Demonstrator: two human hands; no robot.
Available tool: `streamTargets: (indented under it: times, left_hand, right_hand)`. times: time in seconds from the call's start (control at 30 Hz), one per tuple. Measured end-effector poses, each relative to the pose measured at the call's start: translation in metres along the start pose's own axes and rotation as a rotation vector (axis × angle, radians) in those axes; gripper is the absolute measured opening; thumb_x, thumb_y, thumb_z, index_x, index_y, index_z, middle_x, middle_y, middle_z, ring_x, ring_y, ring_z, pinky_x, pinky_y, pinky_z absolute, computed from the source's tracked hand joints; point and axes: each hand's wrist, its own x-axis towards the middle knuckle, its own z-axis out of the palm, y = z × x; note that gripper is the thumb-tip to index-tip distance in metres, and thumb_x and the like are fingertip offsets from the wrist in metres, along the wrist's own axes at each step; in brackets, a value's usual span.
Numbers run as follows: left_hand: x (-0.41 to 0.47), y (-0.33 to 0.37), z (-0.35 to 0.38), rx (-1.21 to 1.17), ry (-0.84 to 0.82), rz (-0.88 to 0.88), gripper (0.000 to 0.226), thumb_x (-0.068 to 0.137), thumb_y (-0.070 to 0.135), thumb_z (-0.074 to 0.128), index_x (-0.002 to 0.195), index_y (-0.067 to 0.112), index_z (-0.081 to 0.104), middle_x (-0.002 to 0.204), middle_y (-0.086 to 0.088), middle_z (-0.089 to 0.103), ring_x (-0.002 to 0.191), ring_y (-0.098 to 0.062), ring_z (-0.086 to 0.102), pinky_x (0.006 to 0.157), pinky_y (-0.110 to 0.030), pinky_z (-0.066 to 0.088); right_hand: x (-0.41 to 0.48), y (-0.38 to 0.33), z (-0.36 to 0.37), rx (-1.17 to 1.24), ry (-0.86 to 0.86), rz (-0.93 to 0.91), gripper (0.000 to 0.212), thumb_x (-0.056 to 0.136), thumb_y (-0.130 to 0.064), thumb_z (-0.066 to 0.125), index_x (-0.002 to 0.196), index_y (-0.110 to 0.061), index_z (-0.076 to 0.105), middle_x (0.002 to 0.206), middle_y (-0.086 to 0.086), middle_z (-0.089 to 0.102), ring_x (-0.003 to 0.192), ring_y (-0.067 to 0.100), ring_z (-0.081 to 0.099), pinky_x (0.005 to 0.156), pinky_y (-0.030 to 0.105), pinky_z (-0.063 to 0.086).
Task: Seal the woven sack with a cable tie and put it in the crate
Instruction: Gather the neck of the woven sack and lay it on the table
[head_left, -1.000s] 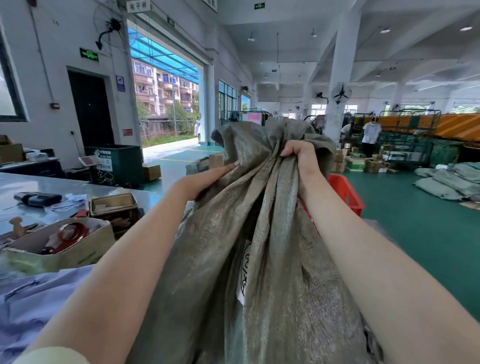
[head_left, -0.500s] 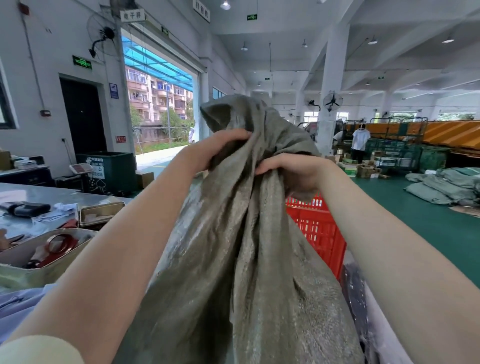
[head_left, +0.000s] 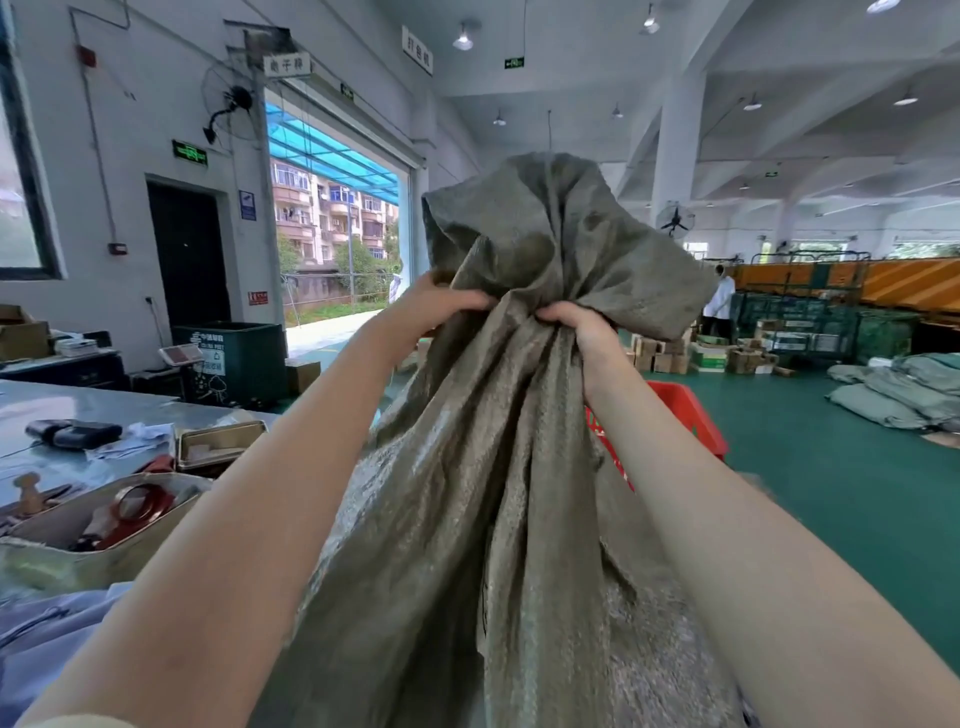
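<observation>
A large grey-green woven sack (head_left: 483, 519) stands upright in front of me and fills the middle of the view. Its top is gathered into a neck, with loose fabric flaring above. My left hand (head_left: 441, 306) grips the neck from the left. My right hand (head_left: 582, 327) grips it from the right, and both fists nearly touch. Behind the sack, to the right, a red plastic crate (head_left: 691, 415) shows only its rim and part of a wall. No cable tie is visible.
A metal table (head_left: 78, 410) on the left carries a tin tray (head_left: 67, 556) holding a red tape dispenser (head_left: 137, 512), a second tin (head_left: 218, 447) and a black device (head_left: 72, 432). Green floor (head_left: 831, 483) stretches right, with filled sacks (head_left: 898, 389) piled far off. A person (head_left: 719, 306) stands in the distance.
Both hands have drawn the sack's mouth together and closed on the neck. My left hand went from flat on the fabric to a grip. The sack's top has risen.
</observation>
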Motion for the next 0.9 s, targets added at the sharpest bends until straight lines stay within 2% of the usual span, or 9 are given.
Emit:
streamTargets:
  times: [0.07, 0.13, 0.27, 0.33, 0.43, 0.57, 0.7, 0.77, 0.9]
  left_hand:
    - [-0.007, -0.009, -0.014, -0.141, -0.203, -0.140, 0.052, 0.056, 0.042, 0.082, 0.098, 0.022, 0.060, 0.096, 0.001, 0.063, 0.097, -0.021, 0.056, 0.074, -0.026, 0.046]
    - [-0.006, -0.027, -0.018, -0.130, -0.357, -0.224, 0.083, 0.022, 0.059, 0.086, 0.094, 0.025, 0.061, 0.094, 0.000, 0.066, 0.088, -0.019, 0.060, 0.077, -0.028, 0.049]
    - [-0.007, -0.042, 0.001, -0.321, -0.517, -0.215, 0.079, 0.018, 0.052, 0.089, 0.085, 0.017, 0.068, 0.077, 0.002, 0.078, 0.070, -0.011, 0.074, 0.065, -0.020, 0.059]
    - [-0.008, -0.032, 0.012, -0.428, -0.433, -0.124, 0.049, 0.039, 0.035, 0.090, 0.080, 0.015, 0.071, 0.069, 0.002, 0.077, 0.068, -0.013, 0.073, 0.062, -0.020, 0.058]
    - [-0.005, -0.010, 0.020, -0.515, -0.272, -0.054, 0.010, 0.076, 0.013, 0.053, 0.080, 0.012, 0.062, 0.057, 0.003, 0.073, 0.055, -0.010, 0.069, 0.062, -0.019, 0.054]
    - [0.006, 0.012, 0.024, -0.470, -0.178, 0.016, 0.024, 0.055, 0.005, 0.042, 0.074, 0.008, 0.057, 0.062, -0.006, 0.065, 0.062, -0.019, 0.063, 0.068, -0.024, 0.052]
    - [0.012, 0.031, 0.037, -0.331, -0.192, 0.027, 0.014, 0.064, 0.000, 0.043, 0.071, 0.009, 0.051, 0.073, -0.007, 0.052, 0.070, -0.020, 0.052, 0.073, -0.029, 0.048]
    - [0.018, 0.034, 0.041, -0.226, -0.121, 0.050, 0.015, 0.082, 0.001, 0.047, 0.089, 0.005, 0.060, 0.090, -0.009, 0.062, 0.085, -0.022, 0.059, 0.086, -0.039, 0.051]
    - [0.029, 0.026, 0.032, -0.008, 0.118, 0.049, 0.049, 0.060, 0.008, 0.061, 0.108, 0.004, 0.063, 0.111, -0.015, 0.066, 0.105, -0.031, 0.063, 0.095, -0.045, 0.052]
  right_hand:
    - [-0.002, 0.001, -0.008, 0.090, -0.065, 0.020, 0.017, 0.079, -0.001, 0.043, 0.073, 0.000, 0.059, 0.050, 0.007, 0.067, 0.044, 0.019, 0.065, 0.050, 0.020, 0.055]
    - [-0.007, 0.003, -0.012, 0.224, -0.083, -0.004, 0.016, 0.059, 0.002, 0.040, 0.056, -0.005, 0.055, 0.041, 0.003, 0.061, 0.038, 0.017, 0.060, 0.058, 0.023, 0.051]
    - [-0.009, 0.009, -0.012, 0.320, -0.063, -0.027, 0.016, 0.043, -0.008, 0.033, 0.035, -0.013, 0.045, 0.034, -0.002, 0.051, 0.034, 0.015, 0.052, 0.058, 0.024, 0.040]
    - [-0.011, 0.011, -0.010, 0.185, -0.065, 0.009, 0.009, 0.043, -0.010, 0.037, 0.049, -0.011, 0.043, 0.036, 0.000, 0.054, 0.034, 0.016, 0.054, 0.058, 0.024, 0.041]
    - [-0.012, 0.006, -0.013, -0.067, -0.110, 0.079, 0.013, 0.070, -0.006, 0.042, 0.059, -0.008, 0.049, 0.036, -0.001, 0.058, 0.040, 0.017, 0.057, 0.059, 0.025, 0.043]
    - [-0.011, 0.003, -0.028, -0.100, -0.228, 0.073, 0.027, 0.087, -0.005, 0.037, 0.076, -0.008, 0.062, 0.051, 0.000, 0.070, 0.049, 0.012, 0.066, 0.068, 0.028, 0.048]
    - [-0.005, 0.010, -0.024, 0.042, -0.261, 0.016, 0.023, 0.064, -0.009, 0.048, 0.060, -0.009, 0.071, 0.052, 0.001, 0.070, 0.050, 0.014, 0.067, 0.058, 0.021, 0.055]
    - [-0.003, 0.011, -0.019, 0.054, -0.303, 0.004, 0.022, 0.066, -0.009, 0.050, 0.060, -0.009, 0.072, 0.052, 0.001, 0.071, 0.047, 0.011, 0.067, 0.052, 0.017, 0.055]
    - [0.004, 0.012, -0.011, -0.041, -0.287, -0.017, 0.019, 0.093, -0.013, 0.044, 0.085, -0.014, 0.060, 0.056, -0.006, 0.072, 0.053, 0.004, 0.068, 0.058, 0.015, 0.054]
